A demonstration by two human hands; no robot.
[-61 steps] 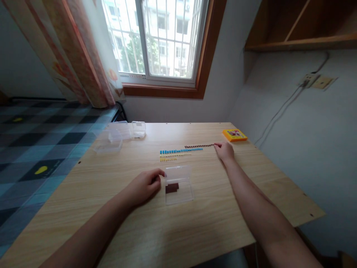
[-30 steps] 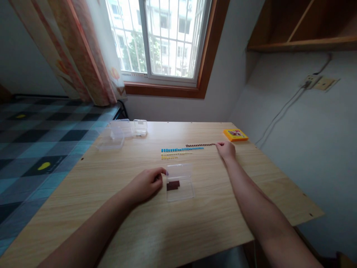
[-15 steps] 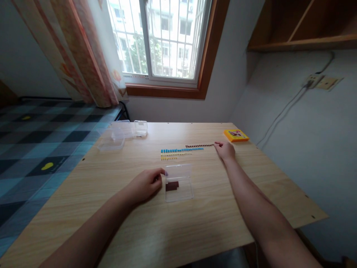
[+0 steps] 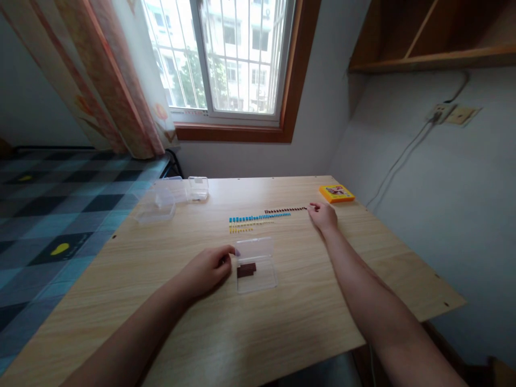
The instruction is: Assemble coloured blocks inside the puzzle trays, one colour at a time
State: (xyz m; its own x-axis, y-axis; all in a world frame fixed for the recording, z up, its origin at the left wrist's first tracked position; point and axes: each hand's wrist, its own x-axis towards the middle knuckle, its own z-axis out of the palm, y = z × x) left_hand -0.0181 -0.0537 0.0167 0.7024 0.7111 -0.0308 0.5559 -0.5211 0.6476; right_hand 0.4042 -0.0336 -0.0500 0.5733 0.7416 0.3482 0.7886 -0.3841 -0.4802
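Observation:
My left hand [image 4: 207,269] rests on the wooden table [image 4: 161,279] with curled fingers against the left edge of a clear plastic box [image 4: 258,252] that holds dark brown pieces [image 4: 246,269]. My right hand [image 4: 323,216] is farther back, fingers curled, its fingertips at the right end of a row of small dark brown pieces [image 4: 285,209]. Whether it pinches a piece I cannot make out. A row of blue pieces [image 4: 258,217] and short rows of yellow pieces [image 4: 242,228] lie just in front of the brown row.
Two more clear boxes [image 4: 155,204] [image 4: 197,188] stand at the table's back left. A yellow flat box [image 4: 336,193] lies at the back right. A checked bed [image 4: 52,215] borders the table's left side; a window and curtain are behind.
Both hands have stayed where they were; only my head has shifted slightly, moving the whole view a little.

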